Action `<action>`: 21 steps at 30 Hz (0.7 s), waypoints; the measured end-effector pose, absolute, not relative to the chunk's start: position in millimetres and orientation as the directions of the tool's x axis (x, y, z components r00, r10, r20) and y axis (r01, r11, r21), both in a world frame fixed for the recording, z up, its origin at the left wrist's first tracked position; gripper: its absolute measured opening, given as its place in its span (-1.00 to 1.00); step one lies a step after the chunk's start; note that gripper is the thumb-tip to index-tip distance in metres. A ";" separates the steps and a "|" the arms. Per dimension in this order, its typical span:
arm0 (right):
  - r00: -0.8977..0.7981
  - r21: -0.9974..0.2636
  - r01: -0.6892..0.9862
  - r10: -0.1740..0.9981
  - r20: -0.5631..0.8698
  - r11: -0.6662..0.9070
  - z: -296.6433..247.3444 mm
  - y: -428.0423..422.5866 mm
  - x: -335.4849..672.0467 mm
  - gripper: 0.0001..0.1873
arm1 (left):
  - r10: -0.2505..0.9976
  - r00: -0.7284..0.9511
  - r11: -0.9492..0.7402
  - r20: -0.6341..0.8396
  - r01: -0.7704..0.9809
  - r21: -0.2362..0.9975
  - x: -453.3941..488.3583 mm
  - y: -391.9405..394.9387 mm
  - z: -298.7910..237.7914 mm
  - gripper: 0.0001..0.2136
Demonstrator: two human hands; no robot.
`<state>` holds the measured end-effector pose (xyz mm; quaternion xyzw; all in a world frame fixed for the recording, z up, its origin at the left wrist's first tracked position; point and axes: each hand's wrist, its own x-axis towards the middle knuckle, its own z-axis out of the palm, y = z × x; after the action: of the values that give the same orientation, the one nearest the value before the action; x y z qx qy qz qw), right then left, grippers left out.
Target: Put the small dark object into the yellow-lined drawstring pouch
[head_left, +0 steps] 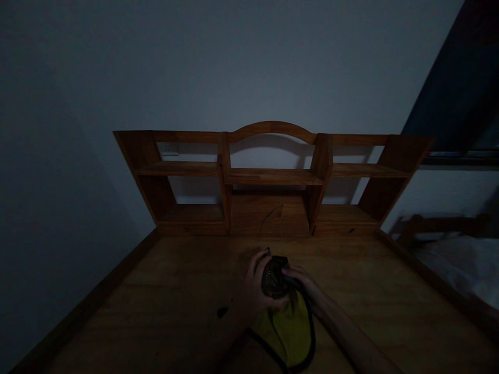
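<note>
In dim light over the wooden desk, my left hand is wrapped round a dark, shiny, rounded object, perhaps glass; its kind cannot be made out. My right hand is closed at the object's right side, with a dark-edged yellow cloth bunched under its fingers. The cloth hangs down below both hands toward the desk's near side. Part of the object is hidden by my fingers. A small black thing lies on the desk, left of my left forearm.
A wooden desk spreads below my hands. At its back stands a wooden shelf unit with several compartments, against a pale wall. A dark window is at the upper right, with pale bedding beyond the desk's right edge.
</note>
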<state>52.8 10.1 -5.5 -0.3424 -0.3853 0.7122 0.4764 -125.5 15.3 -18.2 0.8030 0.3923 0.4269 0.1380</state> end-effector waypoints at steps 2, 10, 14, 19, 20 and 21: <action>-0.289 -0.901 -0.384 0.953 -0.090 -0.202 -8.5 12.4 52.0 -0.73 | 0.757 0.333 -0.644 0.562 0.530 0.552 -125.6 16.0 -20.4 -0.15; -0.161 -0.969 -0.246 0.987 0.005 -0.035 -15.4 13.5 44.1 -0.71 | 0.674 0.362 -0.704 0.644 0.578 0.412 -125.5 18.9 -30.5 -0.14; -0.054 -0.985 -0.142 0.993 0.109 0.100 -12.7 8.8 39.0 -0.80 | 0.672 0.325 -0.690 0.666 0.602 0.402 -125.4 17.9 -27.0 -0.17; -0.024 -0.988 -0.064 0.990 0.141 0.139 -12.1 5.0 37.8 -0.74 | 0.675 0.343 -0.713 0.653 0.529 0.459 -123.9 16.3 -28.3 -0.16; -0.019 -0.989 -0.065 0.990 0.137 0.136 -12.5 4.6 38.2 -0.72 | 0.688 0.349 -0.709 0.637 0.515 0.483 -123.7 16.1 -28.7 -0.15; -0.011 -0.990 -0.065 0.992 0.130 0.129 -12.9 4.2 38.7 -0.69 | 0.702 0.355 -0.700 0.617 0.505 0.506 -123.6 15.9 -28.9 -0.15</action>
<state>38.7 4.2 -12.9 -0.4464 -0.5186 0.4862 0.5435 -123.6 15.9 -28.9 0.8151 0.3702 0.4307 0.1148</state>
